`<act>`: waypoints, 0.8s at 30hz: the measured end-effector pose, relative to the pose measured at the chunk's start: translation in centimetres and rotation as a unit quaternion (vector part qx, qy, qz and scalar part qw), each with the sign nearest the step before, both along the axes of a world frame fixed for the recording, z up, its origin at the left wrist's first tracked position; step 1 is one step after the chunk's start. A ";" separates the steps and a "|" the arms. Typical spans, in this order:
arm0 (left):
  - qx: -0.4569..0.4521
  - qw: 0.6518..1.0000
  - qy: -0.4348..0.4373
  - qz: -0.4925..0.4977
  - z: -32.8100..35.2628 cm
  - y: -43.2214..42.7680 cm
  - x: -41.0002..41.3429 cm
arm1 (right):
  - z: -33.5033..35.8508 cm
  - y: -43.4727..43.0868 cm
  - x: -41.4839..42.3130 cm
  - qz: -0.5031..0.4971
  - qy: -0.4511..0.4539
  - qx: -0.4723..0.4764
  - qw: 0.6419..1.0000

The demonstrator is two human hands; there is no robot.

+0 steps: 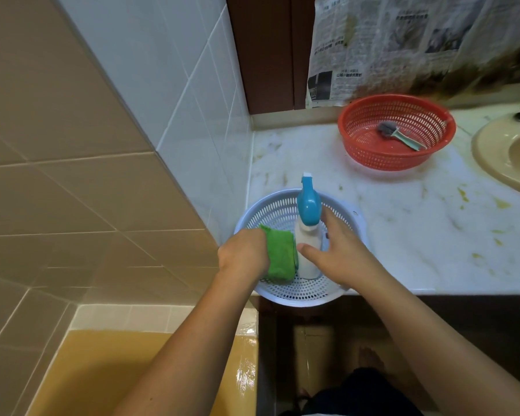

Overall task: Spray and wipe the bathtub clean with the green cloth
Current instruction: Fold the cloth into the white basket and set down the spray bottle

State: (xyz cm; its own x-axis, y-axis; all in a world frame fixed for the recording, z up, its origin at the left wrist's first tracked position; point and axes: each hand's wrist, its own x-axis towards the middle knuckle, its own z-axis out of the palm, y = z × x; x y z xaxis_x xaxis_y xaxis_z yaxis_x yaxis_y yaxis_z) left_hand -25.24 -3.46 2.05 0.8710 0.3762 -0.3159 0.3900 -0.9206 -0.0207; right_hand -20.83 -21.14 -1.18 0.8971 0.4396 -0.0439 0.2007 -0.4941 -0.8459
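A white spray bottle (307,244) with a blue trigger head stands upright in a pale blue perforated basket (270,205) at the near left corner of the marble counter. My left hand (243,255) is closed around the green cloth (279,256) inside the basket, just left of the bottle. On the bottle's right side, my right hand (336,250) has its fingers spread, the thumb across the front of the bottle and the fingers behind it. The yellow bathtub (150,364) lies below on the left, its rim wet and shiny.
A red perforated basket (370,151) holding a small brush (398,135) sits further back on the counter (403,223). A beige sink (493,151) is at the far right. Newspaper hangs on the back wall. Tiled walls stand to the left. My foot shows on the floor below.
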 end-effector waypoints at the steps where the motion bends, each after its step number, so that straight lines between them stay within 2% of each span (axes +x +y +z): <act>1: 0.001 1.000 0.002 0.000 0.0 0.0 0.0 | 0.1 0.0 0.2 0.008 0.000 -0.008 1.000; 8: 0.007 1.000 0.009 0.001 -0.2 -0.5 0.6 | 0.1 -0.2 0.9 0.009 0.029 0.004 1.000; 15: 0.015 0.999 0.033 0.013 -0.3 -0.6 1.3 | 0.4 0.3 1.2 0.027 0.023 -0.028 0.999; 24: -0.039 0.999 0.006 0.018 -0.2 -0.3 1.3 | 0.4 0.0 1.9 0.056 0.068 -0.041 0.995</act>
State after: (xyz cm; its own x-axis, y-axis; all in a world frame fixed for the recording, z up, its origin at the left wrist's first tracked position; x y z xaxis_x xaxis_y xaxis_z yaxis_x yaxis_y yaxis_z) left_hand -23.91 -3.76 1.84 0.8532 0.3814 -0.3558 0.4232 -0.9049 0.0447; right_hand -18.94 -21.10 -0.73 0.8258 0.5267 -0.2015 0.1453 -0.5439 -0.8265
